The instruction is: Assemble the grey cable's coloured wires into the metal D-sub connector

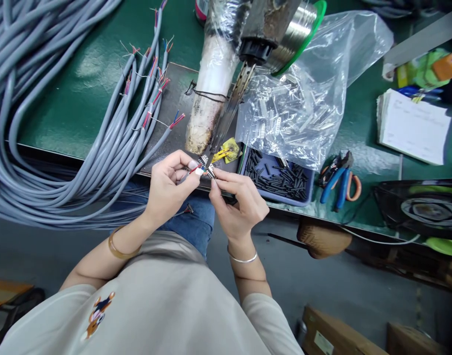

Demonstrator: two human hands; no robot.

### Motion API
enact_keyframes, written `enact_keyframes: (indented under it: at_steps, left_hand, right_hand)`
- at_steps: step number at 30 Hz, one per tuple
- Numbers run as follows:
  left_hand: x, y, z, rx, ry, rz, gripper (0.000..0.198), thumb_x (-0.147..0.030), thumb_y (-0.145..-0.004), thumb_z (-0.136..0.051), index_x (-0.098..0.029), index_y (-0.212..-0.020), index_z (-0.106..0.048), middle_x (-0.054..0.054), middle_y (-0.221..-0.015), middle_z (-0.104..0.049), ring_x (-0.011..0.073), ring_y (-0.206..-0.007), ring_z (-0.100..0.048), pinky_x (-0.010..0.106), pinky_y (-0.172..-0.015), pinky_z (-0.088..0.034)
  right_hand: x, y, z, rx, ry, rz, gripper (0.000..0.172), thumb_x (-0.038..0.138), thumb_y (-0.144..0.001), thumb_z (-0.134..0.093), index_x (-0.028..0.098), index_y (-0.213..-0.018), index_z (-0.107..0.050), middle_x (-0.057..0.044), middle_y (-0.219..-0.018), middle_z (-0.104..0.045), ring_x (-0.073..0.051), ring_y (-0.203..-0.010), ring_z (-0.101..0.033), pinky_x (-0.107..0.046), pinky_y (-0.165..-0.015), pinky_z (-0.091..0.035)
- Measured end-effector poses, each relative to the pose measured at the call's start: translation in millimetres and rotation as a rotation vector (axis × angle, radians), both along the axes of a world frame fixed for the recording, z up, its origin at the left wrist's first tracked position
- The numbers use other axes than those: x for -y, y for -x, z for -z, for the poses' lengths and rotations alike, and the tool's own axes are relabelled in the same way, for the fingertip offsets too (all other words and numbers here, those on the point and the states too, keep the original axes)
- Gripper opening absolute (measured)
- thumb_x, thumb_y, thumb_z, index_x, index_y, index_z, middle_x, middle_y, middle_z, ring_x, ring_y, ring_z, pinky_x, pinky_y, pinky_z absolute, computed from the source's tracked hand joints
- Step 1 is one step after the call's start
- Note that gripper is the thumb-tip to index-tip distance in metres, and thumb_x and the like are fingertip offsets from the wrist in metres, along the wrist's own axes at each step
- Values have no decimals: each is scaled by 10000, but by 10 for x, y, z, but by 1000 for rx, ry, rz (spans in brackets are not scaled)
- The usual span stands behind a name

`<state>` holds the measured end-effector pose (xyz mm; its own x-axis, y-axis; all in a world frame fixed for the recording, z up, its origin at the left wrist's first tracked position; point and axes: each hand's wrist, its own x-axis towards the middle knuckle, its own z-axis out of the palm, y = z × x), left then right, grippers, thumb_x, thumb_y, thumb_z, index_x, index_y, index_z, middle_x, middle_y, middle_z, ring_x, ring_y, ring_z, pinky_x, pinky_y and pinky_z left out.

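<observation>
Small silver metal connector point(207, 166): held in the air just off the near edge of the green table point(81, 74), above the person's lap, between both hands.

Right hand point(237, 203): clenched on the connector, thumb and forefinger pinching its right side.

Left hand point(169, 185): pinched shut on the thin red and blue wire ends point(194, 169), pressing them to the connector's left side. The exact contact between wire and connector is too small to tell.

Narrow metal blade point(229, 108): slants down from a black collar overhead, and its tip meets the connector right between the fingertips. Just beside it is a white wrapped cylinder with a scorched lower end point(210, 88). Behind it stands a silver wire spool with a green flange point(301, 29).

To the right sits a blue tray of short black tubes point(285, 198). A clear plastic bag of small metal parts point(299, 108) slumps over its back edge. Blue- and orange-handled pliers point(338, 182) lie further right.

To the left is a large bundle of grey cables point(55, 138), with stripped ends fanned over a dark mat point(177, 93).

Risks (judgement):
- The fingertips sit very near the blade tip. If it is hot, a small slip of either hand would mean a burn.
- The hold is unsupported in the air. A tremor could shift a wire end off its spot or onto a neighbouring one.
- The bag lies near the blade. If it sags against hot metal it could melt.
</observation>
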<state>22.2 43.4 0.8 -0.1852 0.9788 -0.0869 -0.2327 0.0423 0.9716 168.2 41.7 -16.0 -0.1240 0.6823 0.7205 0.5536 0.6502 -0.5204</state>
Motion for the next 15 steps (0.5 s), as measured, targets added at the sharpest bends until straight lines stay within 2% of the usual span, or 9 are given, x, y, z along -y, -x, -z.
enact_keyframes:
  at_steps: [5, 10, 15]
  left_hand:
    - [0, 1, 10, 27, 46, 12, 203, -182, -712, -776, -181, -707, -573, -66, -598, -534, 16, -423, -310, 163, -398, -270]
    - [-13, -11, 4, -16, 49, -12, 203, -190, -694, -776, -173, -690, -574, -35, -638, -593, 38, -493, -437, 153, -455, -349]
    - [-17, -11, -23, -64, 14, -31, 168, -170, -705, -747, -171, -693, -580, -30, -646, -595, 45, -525, -457, 151, -479, -365]
  right_hand:
    - [6, 2, 12, -11, 19, 15, 182, 86, -867, -718, 246, -892, -637, -21, -973, -826, -161, -829, -796, -280, -727, -645]
    - [-18, -1, 25, 1, 8, 5, 180, 79, -873, -716, 244, -916, -661, -23, -984, -825, -167, -850, -801, -285, -752, -657]
    - [-26, -8, 2, 30, -37, 6, 192, 79, -868, -740, 245, -940, -675, -32, -987, -825, -168, -839, -802, -281, -747, -671]
